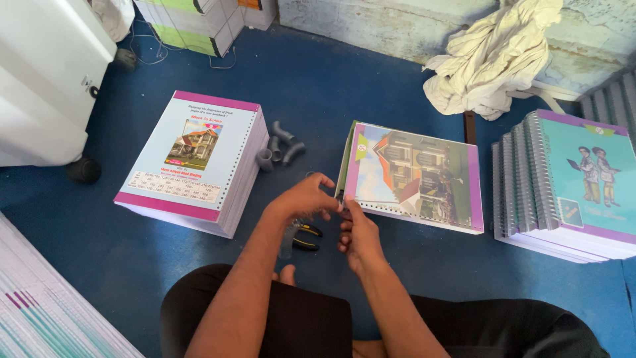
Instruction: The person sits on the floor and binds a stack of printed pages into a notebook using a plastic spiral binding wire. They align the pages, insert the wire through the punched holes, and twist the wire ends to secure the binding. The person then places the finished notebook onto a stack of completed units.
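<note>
Your left hand (303, 197) and right hand (358, 233) met at the near left corner of the house-cover notebook (414, 178), fingertips pressed together on something too small to make out at its punched edge; both forearms reached out from your lap over your dark trousers, the left wrist arched, the right hand turned thumb-up. That notebook lay flat straight ahead of you, its glossy cover purple-bordered, with a line of punched holes along the near edge. Just left of it and under your left hand lay yellow-handled pliers (306, 236), and further left, near its far corner, a few short grey pipe elbows (278, 147). Beyond those sat a thick block of punched loose books (195, 161), pale blue cover with magenta bands. To the right of the notebook, well apart, stood a fanned stack of spiral-bound books (563, 185) with teal covers and wire coils showing. Behind the notebook a crumpled cream cloth (493, 56) slumped against a worn, pale painted wall. Everything rested on a blue floor (119, 265), with a white machine (46, 79) at the far left.
</note>
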